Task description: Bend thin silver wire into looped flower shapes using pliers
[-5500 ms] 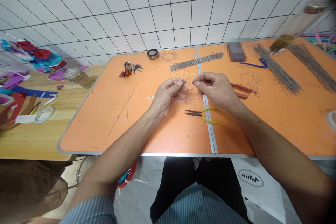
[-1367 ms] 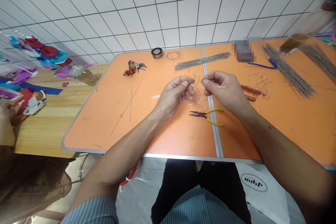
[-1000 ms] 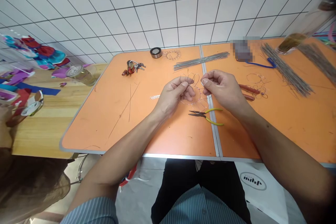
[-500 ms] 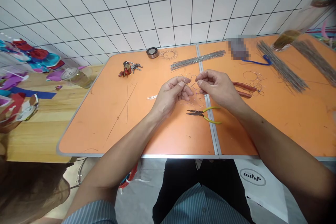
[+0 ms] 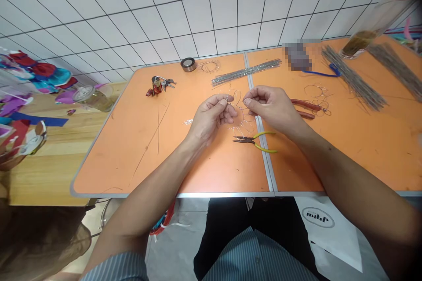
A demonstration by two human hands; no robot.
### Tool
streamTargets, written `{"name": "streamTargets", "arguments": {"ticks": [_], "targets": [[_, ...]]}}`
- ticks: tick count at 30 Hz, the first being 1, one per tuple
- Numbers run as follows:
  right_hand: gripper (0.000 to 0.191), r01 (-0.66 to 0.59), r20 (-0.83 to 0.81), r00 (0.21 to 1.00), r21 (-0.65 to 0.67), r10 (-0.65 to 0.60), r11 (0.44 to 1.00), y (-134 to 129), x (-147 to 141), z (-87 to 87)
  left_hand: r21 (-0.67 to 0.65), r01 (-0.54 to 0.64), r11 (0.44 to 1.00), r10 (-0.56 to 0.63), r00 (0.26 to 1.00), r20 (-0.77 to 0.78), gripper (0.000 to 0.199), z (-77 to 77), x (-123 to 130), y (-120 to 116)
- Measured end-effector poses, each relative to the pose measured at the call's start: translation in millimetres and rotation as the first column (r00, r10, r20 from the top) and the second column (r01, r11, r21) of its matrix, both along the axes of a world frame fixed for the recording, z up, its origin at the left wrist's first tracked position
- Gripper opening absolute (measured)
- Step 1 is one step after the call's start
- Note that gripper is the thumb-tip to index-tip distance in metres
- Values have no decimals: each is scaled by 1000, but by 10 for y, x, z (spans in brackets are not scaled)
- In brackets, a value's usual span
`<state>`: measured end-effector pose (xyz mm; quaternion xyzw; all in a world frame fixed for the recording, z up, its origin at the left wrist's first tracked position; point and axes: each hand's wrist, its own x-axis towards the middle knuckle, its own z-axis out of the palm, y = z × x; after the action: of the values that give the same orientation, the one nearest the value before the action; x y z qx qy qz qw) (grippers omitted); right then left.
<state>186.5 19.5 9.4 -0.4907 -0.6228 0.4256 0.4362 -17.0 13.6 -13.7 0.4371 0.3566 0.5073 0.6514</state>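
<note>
My left hand [image 5: 216, 116] pinches a thin wire bent into loops [image 5: 236, 96] between thumb and forefinger, above the orange table. To its right, my right hand [image 5: 267, 105] has thumb and forefinger pressed together close to the wire's free side; whether wire is between those fingertips I cannot make out. Under the hands lies a ring of looped wire [image 5: 244, 129], partly hidden by my fingers. Needle-nose pliers with yellow handles [image 5: 253, 140] rest just nearer to me, jaws pointing left. Red-handled pliers [image 5: 306, 105] lie beyond my right wrist, partly covered by it.
On the orange table [image 5: 198, 175] are keys [image 5: 161, 85], a tape roll [image 5: 188, 65], another wire ring [image 5: 210, 66], a straight wire bundle [image 5: 245, 72] and a larger bundle [image 5: 354, 79]. Tall clear containers [image 5: 359, 44] stand at the back right. A tiled wall [image 5: 224, 9] closes the back.
My right hand's fingertips have come slightly away from the wire loops, widening the gap between the hands. My left hand keeps its pinch. The whole view has shifted slightly.
</note>
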Motion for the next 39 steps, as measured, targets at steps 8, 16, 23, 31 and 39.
{"name": "streamTargets", "arguments": {"ticks": [8,16,23,31,39], "targets": [[12,16,-58,998,-34,-18,999,-24,1,90,-10,-7,1000,7,1000,-4,19,7,-3,15],[10,9,-154,988,-61,-18,998,1,37,88,-14,-13,1000,13,999,-37,24,21,1,8],[11,16,-164,986,-62,-26,998,-16,10,85,32,35,999,-34,999,-17,30,-22,-18,12],[12,51,-180,982,-27,-55,998,-12,-4,84,28,61,998,-60,998,-16,32,-38,-5,4],[11,35,-196,980,-14,-37,999,-21,-2,77,10,67,998,-66,998,-24,33,-32,15,-8]]}}
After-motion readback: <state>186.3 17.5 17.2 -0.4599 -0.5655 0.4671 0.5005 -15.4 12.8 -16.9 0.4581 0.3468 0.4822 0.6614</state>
